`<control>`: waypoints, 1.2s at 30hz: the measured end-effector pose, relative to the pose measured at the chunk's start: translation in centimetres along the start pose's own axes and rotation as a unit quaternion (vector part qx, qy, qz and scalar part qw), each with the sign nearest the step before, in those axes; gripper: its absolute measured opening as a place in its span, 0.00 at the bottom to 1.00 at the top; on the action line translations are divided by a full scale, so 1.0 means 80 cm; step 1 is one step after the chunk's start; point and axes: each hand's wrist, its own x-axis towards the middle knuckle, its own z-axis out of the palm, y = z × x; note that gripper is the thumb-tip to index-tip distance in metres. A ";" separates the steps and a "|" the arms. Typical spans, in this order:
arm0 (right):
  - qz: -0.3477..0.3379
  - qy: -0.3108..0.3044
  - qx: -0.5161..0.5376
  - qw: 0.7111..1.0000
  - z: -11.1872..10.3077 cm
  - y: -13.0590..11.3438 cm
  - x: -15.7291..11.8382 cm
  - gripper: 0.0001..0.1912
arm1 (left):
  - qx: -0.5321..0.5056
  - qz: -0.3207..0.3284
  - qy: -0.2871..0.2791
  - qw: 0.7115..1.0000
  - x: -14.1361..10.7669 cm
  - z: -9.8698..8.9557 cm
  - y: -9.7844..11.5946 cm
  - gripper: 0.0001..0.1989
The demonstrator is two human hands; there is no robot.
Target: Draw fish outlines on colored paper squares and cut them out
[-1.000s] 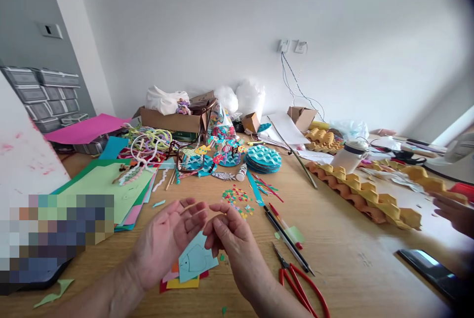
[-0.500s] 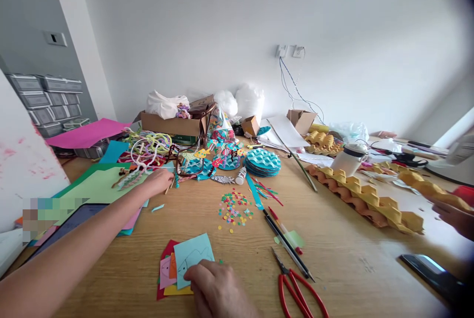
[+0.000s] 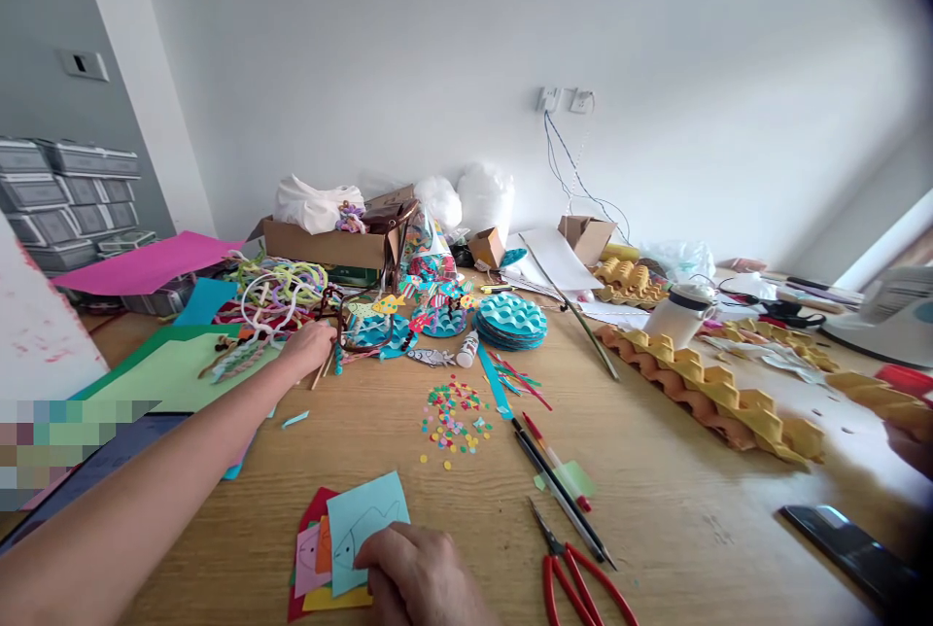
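Observation:
My left hand (image 3: 310, 351) reaches far out over the left of the table, fingers bent down beside thin wooden sticks (image 3: 321, 371) and a brown-framed loop. What its fingertips hold is hidden. Close to me, my right hand (image 3: 423, 573) has its fingers closed at the lower right edge of a light blue paper (image 3: 361, 524) with a fish drawn on it. Under that lie pink (image 3: 307, 553), orange, red and yellow papers. Red-handled scissors (image 3: 560, 553) lie to the right, blades pointing away, near a black pencil (image 3: 561, 490) and a red-capped pen (image 3: 535, 432).
Colourful paper dots (image 3: 456, 417) lie mid-table. Behind them are a small white bottle (image 3: 467, 350), paper fish and stacked blue wavy discs (image 3: 510, 323). Yellow egg-carton strips (image 3: 710, 388), a white jar (image 3: 677, 315) and a phone (image 3: 838, 534) are at right. Another person's hand (image 3: 911, 446) shows at the right edge.
The view has turned slightly to the right, so things sit further left. Both hands keep nearly the same place against the things around them.

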 end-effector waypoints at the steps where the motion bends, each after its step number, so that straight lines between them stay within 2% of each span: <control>1: 0.002 0.001 0.002 1.000 0.000 0.001 0.000 0.14 | 0.003 0.003 -0.003 1.000 0.000 0.001 0.001 0.13; 5: 0.005 0.000 0.002 1.000 0.001 0.005 0.000 0.14 | 0.012 -0.003 -0.019 1.000 0.000 0.007 0.005 0.14; 14: 0.004 -0.021 -0.022 1.000 0.003 0.003 -0.001 0.15 | 0.040 -0.072 -0.022 0.996 0.006 0.005 0.006 0.15; 21: -0.014 -0.013 -0.023 1.000 0.008 0.008 -0.001 0.15 | 0.071 -0.094 -0.015 0.993 0.009 0.008 0.026 0.15; 26: -0.004 -0.020 -0.017 1.000 0.010 0.009 -0.001 0.15 | 0.071 -0.128 -0.039 0.988 0.019 0.007 0.038 0.16; 32: 0.016 -0.050 -0.020 0.998 0.005 0.005 -0.001 0.14 | 0.067 -0.187 -0.071 0.977 0.023 -0.007 0.036 0.16; 36: 0.012 -0.063 -0.020 0.998 0.002 0.004 -0.002 0.14 | 0.069 -0.189 -0.083 0.976 0.000 -0.028 0.030 0.15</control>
